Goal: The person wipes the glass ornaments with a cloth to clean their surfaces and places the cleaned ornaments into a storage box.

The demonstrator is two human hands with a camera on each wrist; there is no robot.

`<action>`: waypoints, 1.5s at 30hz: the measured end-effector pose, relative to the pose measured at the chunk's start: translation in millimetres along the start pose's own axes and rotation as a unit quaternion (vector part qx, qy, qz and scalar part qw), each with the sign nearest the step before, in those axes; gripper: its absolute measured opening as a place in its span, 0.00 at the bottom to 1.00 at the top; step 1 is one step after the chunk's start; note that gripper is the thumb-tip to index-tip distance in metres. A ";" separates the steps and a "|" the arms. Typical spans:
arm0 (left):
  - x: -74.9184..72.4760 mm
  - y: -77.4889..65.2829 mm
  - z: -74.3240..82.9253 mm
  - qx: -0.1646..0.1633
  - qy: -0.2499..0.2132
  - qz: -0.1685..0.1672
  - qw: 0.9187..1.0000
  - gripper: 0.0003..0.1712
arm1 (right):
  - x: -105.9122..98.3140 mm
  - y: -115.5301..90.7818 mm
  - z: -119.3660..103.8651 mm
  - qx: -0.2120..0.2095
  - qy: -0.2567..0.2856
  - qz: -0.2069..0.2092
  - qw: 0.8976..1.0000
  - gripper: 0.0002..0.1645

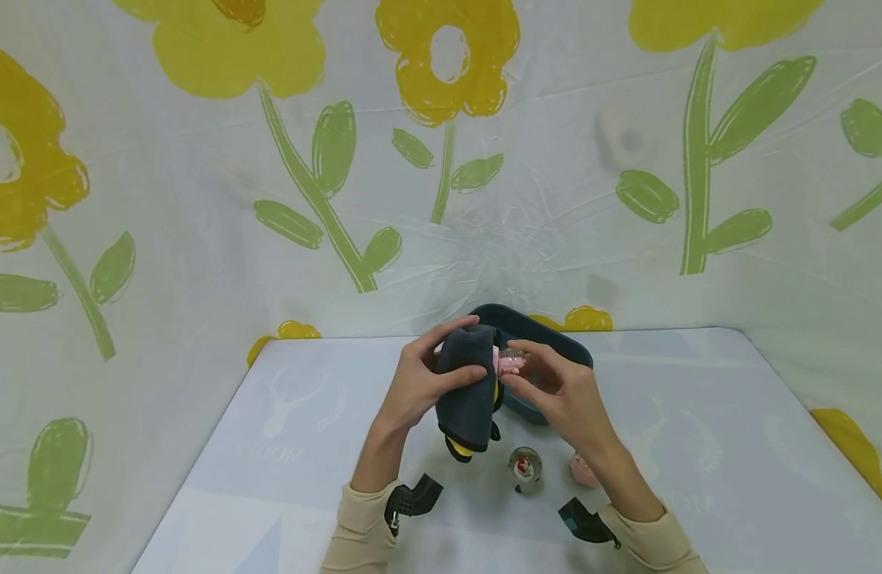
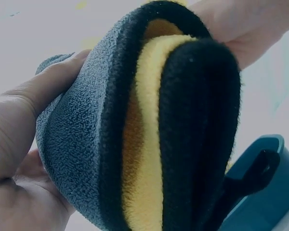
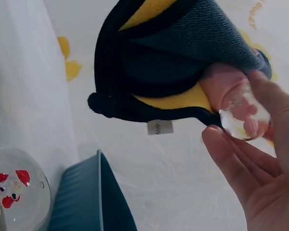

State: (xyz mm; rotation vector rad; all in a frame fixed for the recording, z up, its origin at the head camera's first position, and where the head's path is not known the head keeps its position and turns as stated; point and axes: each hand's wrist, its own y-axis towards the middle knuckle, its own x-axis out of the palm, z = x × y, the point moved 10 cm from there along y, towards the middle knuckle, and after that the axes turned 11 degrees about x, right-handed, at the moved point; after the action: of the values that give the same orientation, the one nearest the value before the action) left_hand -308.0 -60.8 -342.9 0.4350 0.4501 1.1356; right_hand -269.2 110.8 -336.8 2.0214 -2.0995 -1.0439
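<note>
A folded cloth (image 1: pixel 464 399), dark grey with a yellow inner side and black edging, is gripped by my left hand (image 1: pixel 415 383). Its thumb lies across the front, and the fingers go behind the cloth. A small snow globe (image 3: pixel 244 113) with a pink base sticks out of the cloth's right side, the base partly tucked in the folds. My right hand (image 1: pixel 573 395) pinches the clear ball between thumb and fingers. In the left wrist view the cloth (image 2: pixel 82 130) hides the globe.
Behind the hands stands a dark teal bin (image 1: pixel 530 323). Nearer on the white table, a second snow globe (image 1: pixel 525 470) holds a red and white figure. A pink object (image 1: pixel 581 472) is partly covered by the right forearm. A flowered sheet (image 1: pixel 520 239) hangs behind the table.
</note>
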 end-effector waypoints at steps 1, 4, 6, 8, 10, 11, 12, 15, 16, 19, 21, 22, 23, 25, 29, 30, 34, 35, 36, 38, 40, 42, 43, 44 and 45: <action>-0.7 0.2 -0.5 -0.001 -0.001 0.001 1.000 0.34 | 0.3 0.0 -1.6 -0.009 0.004 -0.004 1.000 0.30; -1.7 0.6 -1.1 -0.004 -0.005 0.001 1.000 0.34 | 0.9 -0.1 -8.6 -0.044 0.014 -0.019 0.999 0.33; -1.7 1.0 -0.4 -0.003 -0.011 0.002 1.000 0.34 | 0.9 -0.9 -13.4 -0.072 0.017 -0.026 0.997 0.34; -1.9 1.3 1.0 -0.001 -0.016 0.004 1.000 0.34 | 0.6 -1.6 -16.6 -0.090 0.016 -0.028 0.995 0.35; -1.9 1.6 2.3 0.001 -0.021 0.005 1.000 0.34 | 0.0 -2.4 -19.2 -0.105 0.012 -0.025 0.994 0.36; -1.7 1.7 2.8 0.001 -0.024 0.005 1.000 0.34 | -0.2 -2.9 -20.1 -0.111 0.010 -0.023 0.993 0.36; -1.7 1.9 2.9 0.001 -0.025 0.005 1.000 0.34 | -0.2 -3.4 -21.2 -0.117 0.009 -0.022 0.993 0.36; -1.4 1.9 2.1 -0.001 -0.030 0.004 1.000 0.33 | -0.3 -4.6 -23.8 -0.130 0.011 -0.021 0.991 0.36; -1.3 1.9 1.6 -0.002 -0.031 0.004 1.000 0.33 | -0.3 -4.9 -23.9 -0.132 0.010 -0.021 0.991 0.36; -0.9 1.7 0.6 -0.003 -0.031 0.004 1.000 0.33 | -0.6 -5.1 -24.7 -0.134 0.010 -0.020 0.991 0.36; -0.8 1.5 0.3 -0.003 -0.030 0.004 1.000 0.33 | -0.7 -5.3 -24.5 -0.136 0.009 -0.018 0.991 0.36; -0.9 1.4 0.2 -0.003 -0.027 0.004 1.000 0.33 | -0.6 -5.2 -24.5 -0.137 0.008 -0.018 0.990 0.36; -1.0 1.4 0.3 -0.003 -0.025 0.004 1.000 0.33 | -0.5 -5.1 -24.1 -0.136 0.005 -0.017 0.991 0.37; -1.1 1.1 0.5 -0.002 -0.020 0.004 1.000 0.33 | -0.3 -4.8 -23.1 -0.134 0.000 -0.015 0.991 0.37; -1.3 0.7 0.8 0.000 -0.011 0.003 1.000 0.34 | -0.5 -2.9 -19.2 -0.113 -0.012 -0.012 0.993 0.36; -1.2 0.6 0.7 0.000 -0.009 0.003 1.000 0.34 | -0.5 -2.4 -17.8 -0.105 -0.014 -0.011 0.994 0.35; -0.2 0.1 1.2 0.001 -0.002 -0.001 1.000 0.34 | -0.4 -0.8 -11.0 -0.065 -0.032 -0.006 0.997 0.31; 0.3 0.1 1.3 0.002 -0.001 -0.003 1.000 0.35 | -0.1 -0.7 -9.1 -0.056 -0.035 -0.005 0.998 0.30; 1.1 0.0 1.4 0.002 -0.001 -0.005 1.000 0.35 | 0.3 -0.8 -7.6 -0.049 -0.039 -0.004 0.998 0.28; 3.2 -0.2 1.8 0.003 -0.007 -0.011 1.000 0.36 | 0.4 -1.2 -4.6 -0.036 -0.046 0.001 0.998 0.25; 5.6 -0.2 1.7 0.003 -0.013 -0.017 1.000 0.36 | 0.1 -1.6 -2.1 -0.025 -0.049 0.005 0.998 0.21; 7.7 -0.4 1.0 0.001 -0.018 -0.022 1.000 0.37 | -0.4 -1.8 0.4 -0.013 -0.051 0.009 0.999 0.19; 8.4 -0.5 0.6 0.001 -0.018 -0.023 1.000 0.37 | -0.7 -1.9 1.6 -0.007 -0.051 0.010 0.999 0.18; 8.8 -0.5 0.1 0.001 -0.019 -0.024 1.000 0.37 | -0.9 -1.9 2.4 -0.003 -0.050 0.011 0.999 0.17; 9.0 -0.5 -0.3 0.000 -0.018 -0.024 1.000 0.37 | -0.9 -1.7 3.0 0.000 -0.051 0.011 0.999 0.17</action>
State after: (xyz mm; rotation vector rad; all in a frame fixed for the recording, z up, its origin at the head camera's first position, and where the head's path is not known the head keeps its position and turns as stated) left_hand -304.6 -52.6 -344.5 0.4417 0.4266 1.0796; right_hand -269.0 113.0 -339.6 1.9812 -2.1649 -1.1660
